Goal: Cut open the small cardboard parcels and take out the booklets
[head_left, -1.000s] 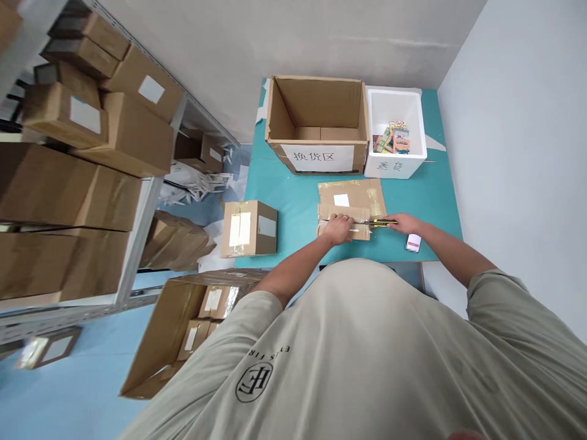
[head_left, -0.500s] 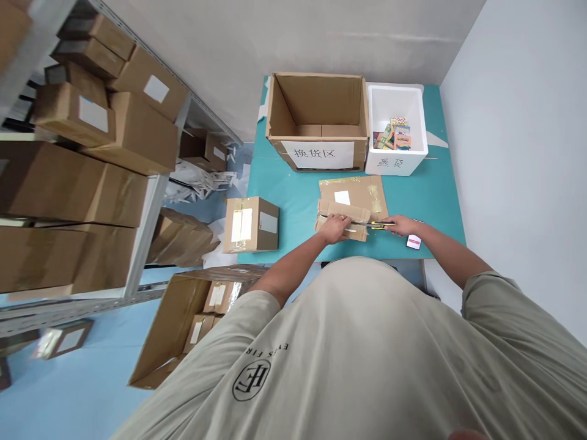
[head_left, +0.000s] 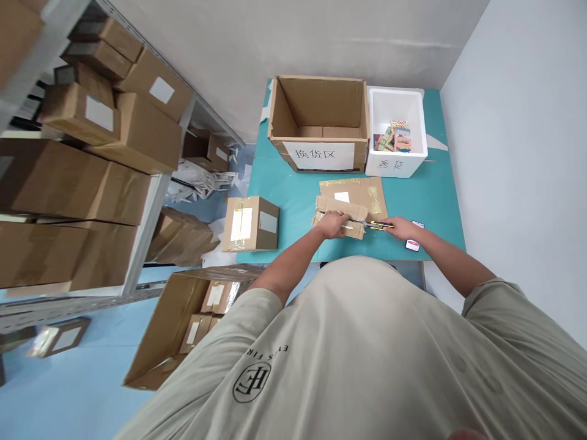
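On the teal table lies a small cardboard box (head_left: pixel 355 230) with a slit along its top. My left hand (head_left: pixel 333 225) grips it near the middle, fingers bent over the slit. In my right hand (head_left: pixel 398 228) is a yellow and black utility knife (head_left: pixel 380 226), its tip at the box's right end. A flat cardboard piece (head_left: pixel 358 188) with a white label lies just behind the box. The phone (head_left: pixel 414 238) lies right beside my right wrist, its screen lit.
A large open carton (head_left: pixel 321 131) and a white foam box (head_left: pixel 397 164) holding colourful packets stand at the table's back. A taped box (head_left: pixel 251 224) sits at the left edge. Shelves of cartons (head_left: pixel 147 131) rise farther left, with an open carton (head_left: pixel 160 330) below.
The small box has turned slightly and shifted a little left under my left hand. My right hand with the knife has moved slightly left.
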Demonstrator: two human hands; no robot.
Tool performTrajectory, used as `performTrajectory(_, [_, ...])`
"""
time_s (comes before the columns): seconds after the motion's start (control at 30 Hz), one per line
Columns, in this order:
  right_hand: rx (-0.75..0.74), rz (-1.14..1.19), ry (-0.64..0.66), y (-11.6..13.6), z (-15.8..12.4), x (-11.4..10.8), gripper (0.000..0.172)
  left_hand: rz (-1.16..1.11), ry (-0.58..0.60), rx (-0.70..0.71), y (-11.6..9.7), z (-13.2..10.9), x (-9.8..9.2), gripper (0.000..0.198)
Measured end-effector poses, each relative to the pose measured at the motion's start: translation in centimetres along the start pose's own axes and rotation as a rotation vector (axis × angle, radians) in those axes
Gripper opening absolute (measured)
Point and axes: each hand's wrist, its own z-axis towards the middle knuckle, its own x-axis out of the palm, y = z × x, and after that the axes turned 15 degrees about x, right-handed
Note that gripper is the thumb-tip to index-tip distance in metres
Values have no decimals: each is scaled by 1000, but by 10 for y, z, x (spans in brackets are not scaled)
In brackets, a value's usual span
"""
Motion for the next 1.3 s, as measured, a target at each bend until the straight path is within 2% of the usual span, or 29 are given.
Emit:
performTrajectory(0.13, [-46, -103, -108, 10, 4, 8, 43, -6, 19, 45, 2, 5, 0, 68])
performTrajectory(0.2, [-41, -109, -128, 10, 5, 11, 43, -13, 7, 45, 5, 6, -1, 66])
performTrajectory(0.4, [86, 40, 35, -8, 0, 15, 58, 10, 11, 65, 13, 8, -4, 56])
performTrajectory(0.6, [70, 156, 52, -20, 2, 34, 58, 36, -32, 125, 6, -1, 6, 54])
performTrajectory(0.77, [53, 410, 77, -44, -2, 51, 64, 159, -160, 170, 1, -13, 16, 33])
performTrajectory(0.9, [21, 556, 31, -63, -9, 49, 67, 239, -223, 168, 3, -15, 14, 33])
performTrajectory(1.03, [-6, 675, -73, -71, -11, 38, 66, 215, -130, 144, 8, -16, 8, 38])
performTrajectory(1.17, [-18, 768, -164, -62, -1, 34, 61, 139, -81, 48, 8, -16, 3, 38])
performTrajectory(1.3, [-83, 684, -206, -45, 13, 38, 53, 46, -164, 7, 2, -15, 4, 27])
